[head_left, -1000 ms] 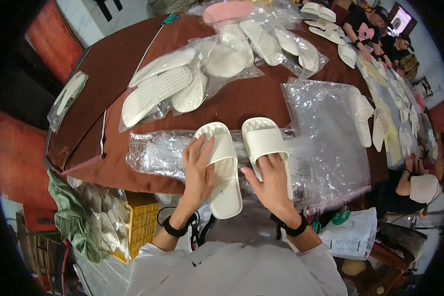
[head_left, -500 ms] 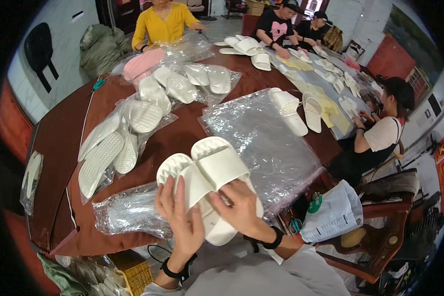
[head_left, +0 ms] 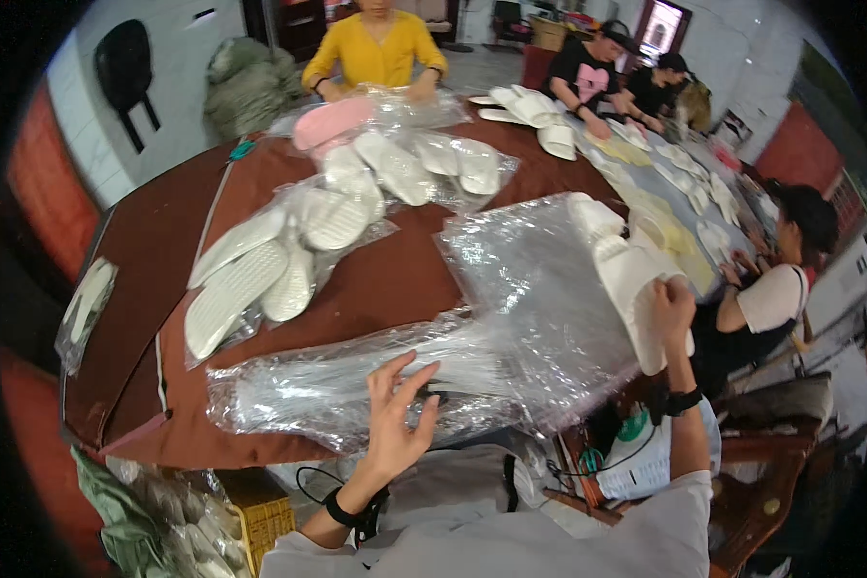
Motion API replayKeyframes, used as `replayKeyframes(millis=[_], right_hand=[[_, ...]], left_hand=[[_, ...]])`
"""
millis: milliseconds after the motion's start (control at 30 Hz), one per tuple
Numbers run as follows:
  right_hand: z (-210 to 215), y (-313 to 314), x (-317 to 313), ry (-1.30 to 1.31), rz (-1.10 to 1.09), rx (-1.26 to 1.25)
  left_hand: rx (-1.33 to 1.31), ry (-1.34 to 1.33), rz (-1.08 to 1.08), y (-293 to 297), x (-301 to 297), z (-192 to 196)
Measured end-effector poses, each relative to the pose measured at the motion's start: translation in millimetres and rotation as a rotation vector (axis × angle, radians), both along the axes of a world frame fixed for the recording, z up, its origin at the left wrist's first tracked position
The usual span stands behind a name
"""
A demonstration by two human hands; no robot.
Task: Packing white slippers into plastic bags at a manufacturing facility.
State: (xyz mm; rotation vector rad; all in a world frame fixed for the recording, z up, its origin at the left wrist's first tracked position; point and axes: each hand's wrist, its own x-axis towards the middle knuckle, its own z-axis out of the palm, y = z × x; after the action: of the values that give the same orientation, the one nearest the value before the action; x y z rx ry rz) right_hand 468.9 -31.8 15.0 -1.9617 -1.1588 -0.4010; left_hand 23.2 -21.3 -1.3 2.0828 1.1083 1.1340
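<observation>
Both hands have split apart since half a second ago, when they held the white slippers together at the table's near edge. Now the right hand (head_left: 672,306) is out to the right, fingers clamped on the pair of white slippers (head_left: 631,289), holding them over the far right side of the brown table (head_left: 395,279). Left hand (head_left: 395,419) rests with fingers spread and loose on a stack of clear plastic bags (head_left: 337,390) at the near edge, gripping nothing. More bagged slippers (head_left: 260,270) lie beyond
</observation>
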Motion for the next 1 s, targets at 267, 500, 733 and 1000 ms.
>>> replayKeyframes(millis=[267, 500, 733, 1000], right_hand=[[-75, 52, 118, -0.135, -0.024, -0.066], [-95, 61, 102, -0.046, -0.194, -0.337], [-14, -3, -151, 0.135, 0.533, -0.096], [-32, -32, -289, 0.187, 0.926, -0.273]], left_hand=[[-0.096, -0.12, -0.001, 0, -24, -10], [-0.134, 0.089, -0.068, 8, -72, 6], [-0.33, -0.078, 0.129, 36, -151, 22], [-0.053, 0.232, 0.785, 145, -277, -29]])
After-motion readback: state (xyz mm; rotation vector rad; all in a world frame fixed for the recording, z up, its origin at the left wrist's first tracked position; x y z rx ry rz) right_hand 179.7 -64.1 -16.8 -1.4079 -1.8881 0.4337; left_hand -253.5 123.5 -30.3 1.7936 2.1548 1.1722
